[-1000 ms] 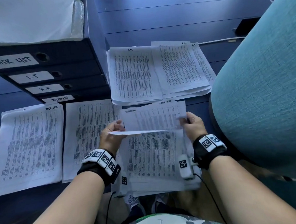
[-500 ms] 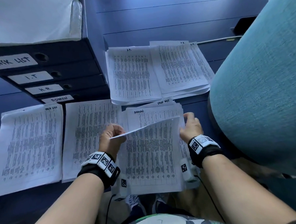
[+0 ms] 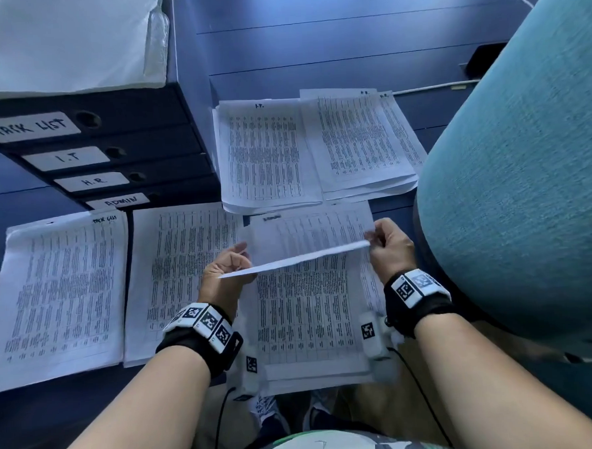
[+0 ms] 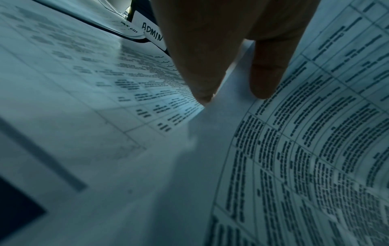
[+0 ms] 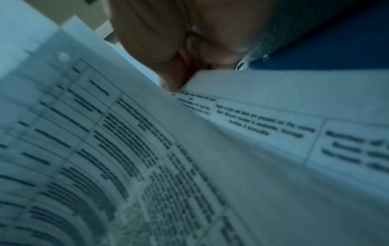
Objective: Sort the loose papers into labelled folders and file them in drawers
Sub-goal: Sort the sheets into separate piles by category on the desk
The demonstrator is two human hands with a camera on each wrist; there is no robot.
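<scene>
Dark blue floor (image 3: 329, 44), sorted stacks all round. Lifted sheet (image 3: 309, 237) over the near stack (image 3: 306, 320) — left hand (image 3: 227, 277) pinching the left edge, right hand (image 3: 388, 245) the right. Likely light, floppy, easily creased — best taken by both edges.

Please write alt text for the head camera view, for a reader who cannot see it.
Two hands, the left hand and right hand, lift a printed sheet by its side edges over an unsorted paper stack on a dark blue surface. Sorted piles surround it; stacked drawers labelled TASK LIST, I.T, H.R and ADMIN stand upper left.
</scene>
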